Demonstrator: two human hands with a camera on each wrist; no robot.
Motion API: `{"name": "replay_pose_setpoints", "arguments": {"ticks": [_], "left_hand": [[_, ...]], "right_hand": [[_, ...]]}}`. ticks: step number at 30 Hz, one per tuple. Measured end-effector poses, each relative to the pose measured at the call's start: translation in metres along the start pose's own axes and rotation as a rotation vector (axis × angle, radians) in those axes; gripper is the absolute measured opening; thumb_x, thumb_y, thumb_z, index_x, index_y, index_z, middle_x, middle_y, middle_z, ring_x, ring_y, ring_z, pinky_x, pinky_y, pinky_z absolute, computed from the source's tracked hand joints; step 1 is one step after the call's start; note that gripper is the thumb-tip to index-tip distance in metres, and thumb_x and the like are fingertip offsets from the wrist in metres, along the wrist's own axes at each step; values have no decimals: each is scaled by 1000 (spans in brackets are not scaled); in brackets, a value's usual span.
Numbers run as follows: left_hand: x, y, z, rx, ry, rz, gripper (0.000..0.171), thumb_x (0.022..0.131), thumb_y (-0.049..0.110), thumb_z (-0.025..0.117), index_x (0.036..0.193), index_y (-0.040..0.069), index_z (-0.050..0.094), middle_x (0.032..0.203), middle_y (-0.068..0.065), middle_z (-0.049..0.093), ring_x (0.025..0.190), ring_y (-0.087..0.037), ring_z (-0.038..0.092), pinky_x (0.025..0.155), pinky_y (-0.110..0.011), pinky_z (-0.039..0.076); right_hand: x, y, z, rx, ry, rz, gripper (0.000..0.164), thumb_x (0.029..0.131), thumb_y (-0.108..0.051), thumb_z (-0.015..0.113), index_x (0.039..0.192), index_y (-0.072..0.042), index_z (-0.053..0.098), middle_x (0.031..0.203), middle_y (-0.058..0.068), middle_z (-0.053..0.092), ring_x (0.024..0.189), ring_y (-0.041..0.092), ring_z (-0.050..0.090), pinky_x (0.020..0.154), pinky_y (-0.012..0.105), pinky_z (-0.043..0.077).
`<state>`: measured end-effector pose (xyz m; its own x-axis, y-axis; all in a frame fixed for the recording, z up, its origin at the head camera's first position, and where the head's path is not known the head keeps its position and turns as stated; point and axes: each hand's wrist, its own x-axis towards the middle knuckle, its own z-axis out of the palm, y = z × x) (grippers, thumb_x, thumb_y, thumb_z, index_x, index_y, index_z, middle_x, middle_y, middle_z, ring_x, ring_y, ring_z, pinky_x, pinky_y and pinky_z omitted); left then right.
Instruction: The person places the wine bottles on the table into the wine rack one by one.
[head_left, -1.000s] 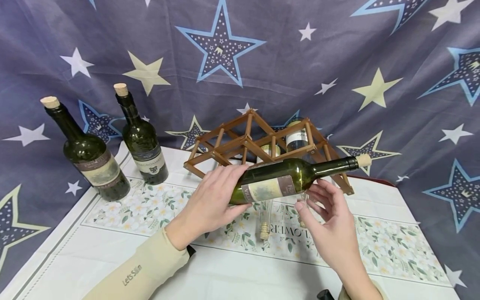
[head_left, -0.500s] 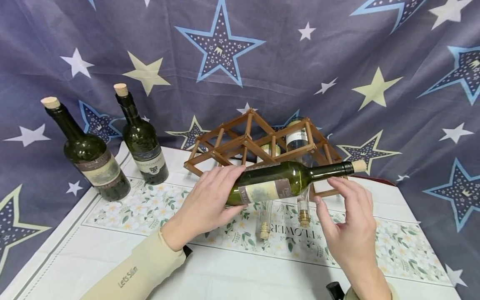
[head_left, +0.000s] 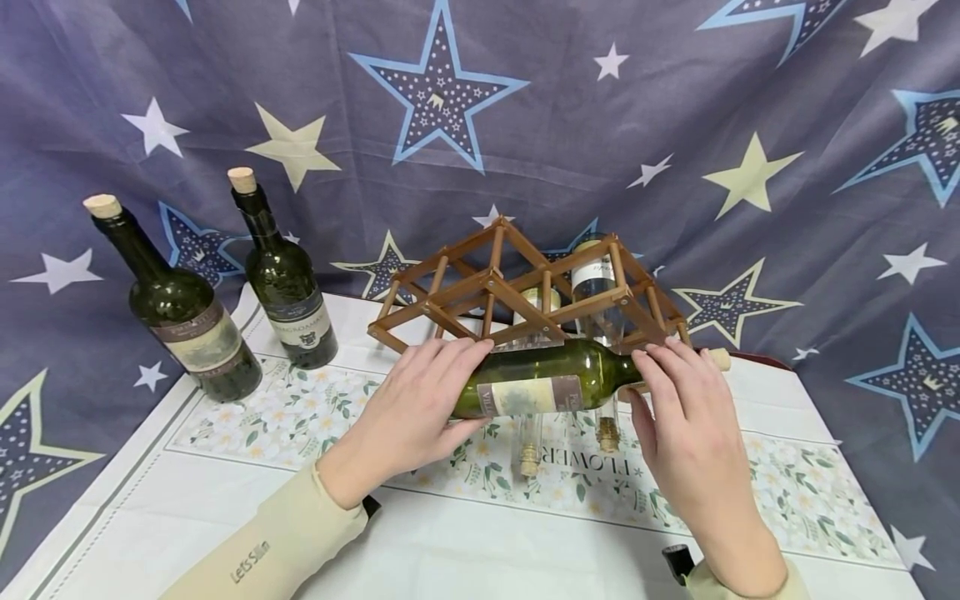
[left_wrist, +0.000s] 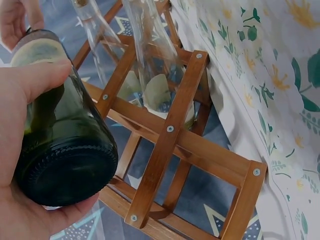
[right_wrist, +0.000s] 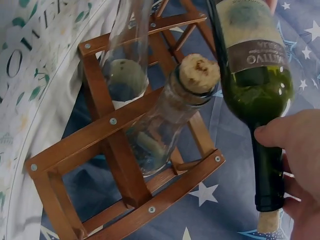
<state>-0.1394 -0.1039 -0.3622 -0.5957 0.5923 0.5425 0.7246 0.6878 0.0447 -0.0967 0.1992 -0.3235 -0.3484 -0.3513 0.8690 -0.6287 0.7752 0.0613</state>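
A green wine bottle [head_left: 528,393] with a cream and maroon label lies almost level, its corked neck toward the right. My left hand [head_left: 408,417] grips it around the base end; the left wrist view shows the bottle's dark underside [left_wrist: 70,172] between thumb and fingers. My right hand [head_left: 697,450] holds the neck, and its thumb [right_wrist: 275,134] lies along the glass in the right wrist view. The bottle is held in front of a wooden wine rack [head_left: 491,282], hiding part of it. Two clear corked bottles [head_left: 529,446] [head_left: 607,429] lie in the rack, necks toward me.
Two dark green corked bottles [head_left: 195,337] [head_left: 291,304] stand upright at the table's left. A white cloth with a floral band [head_left: 285,417] covers the table. Behind the rack hangs a star-patterned curtain [head_left: 555,133].
My right hand has moved from under the bottle's shoulder, out to the right, and now grips the neck. The bottle has come down slightly and lies more level; my left hand keeps its hold.
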Motion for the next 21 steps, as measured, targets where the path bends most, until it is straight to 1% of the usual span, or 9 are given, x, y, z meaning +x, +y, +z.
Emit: {"name": "replay_pose_setpoints", "arguments": {"ticks": [4, 11, 15, 18, 21], "left_hand": [[-1, 0, -1, 13, -6, 14, 92, 82, 48, 77, 154, 9, 36, 140, -8, 51, 119, -26, 48, 98, -45, 40], [-1, 2, -3, 24, -17, 37, 93, 82, 48, 77, 155, 9, 35, 139, -8, 51, 119, -27, 47, 100, -45, 39], [-2, 1, -3, 33, -26, 45, 93, 82, 48, 76, 155, 10, 35, 139, -8, 51, 119, -27, 46, 100, -45, 39], [-2, 0, -4, 44, -31, 47, 93, 81, 48, 77, 155, 10, 35, 139, -8, 50, 119, -27, 46, 100, -45, 39], [-2, -1, -4, 48, -32, 44, 94, 80, 49, 78, 155, 11, 36, 140, -8, 50, 119, -27, 46, 100, -45, 38]], "right_hand": [[-2, 3, 2, -19, -17, -28, 32, 92, -8, 59, 120, 7, 64, 118, 24, 63, 113, 44, 56, 107, 59, 33], [-7, 9, 3, -76, -59, -83, 32, 95, -11, 54, 121, 4, 65, 117, 20, 65, 108, 43, 58, 107, 58, 34], [-10, 13, 4, -81, -105, -114, 33, 96, -12, 53, 123, 4, 64, 114, 19, 65, 104, 42, 58, 107, 55, 36], [-13, 16, 4, -69, -142, -135, 35, 97, -13, 51, 124, 5, 63, 111, 19, 64, 101, 41, 58, 104, 54, 39], [-16, 19, 5, -62, -168, -152, 35, 98, -13, 49, 125, 5, 62, 111, 19, 63, 100, 41, 57, 98, 54, 42]]}}
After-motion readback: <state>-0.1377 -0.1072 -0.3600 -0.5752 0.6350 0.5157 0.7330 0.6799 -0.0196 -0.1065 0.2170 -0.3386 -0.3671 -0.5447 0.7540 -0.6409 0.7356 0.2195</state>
